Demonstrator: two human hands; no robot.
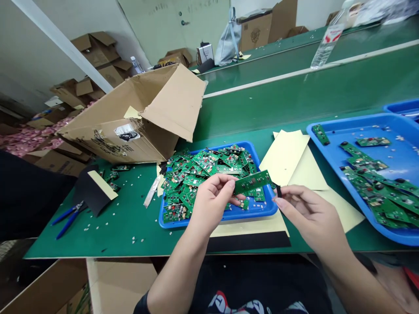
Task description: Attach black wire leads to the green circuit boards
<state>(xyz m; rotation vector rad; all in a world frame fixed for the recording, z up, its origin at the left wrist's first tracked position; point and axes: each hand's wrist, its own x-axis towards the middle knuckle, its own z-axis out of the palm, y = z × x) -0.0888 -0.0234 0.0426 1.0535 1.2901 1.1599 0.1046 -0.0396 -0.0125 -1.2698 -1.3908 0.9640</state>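
My left hand (218, 194) grips one end of a long green circuit board (253, 182) between thumb and fingers, holding it above a blue tray (163, 224). That tray is heaped with green circuit boards (193, 174). At the board's far right end, my right hand (303, 211) pinches a small black strip (279, 191). Whether the strip touches the board is hard to make out. Yellow paper sheets (284, 155) lie just behind my right hand, and a black-edged sheet (252, 240) sits under the tray's front.
A second blue tray (363, 124) with several boards stands at the right. An open cardboard box (98, 139) is at the left rear. Blue-handled pliers (67, 218) lie near a black sheet (91, 192). A plastic bottle (329, 41) stands on the bench farther back.
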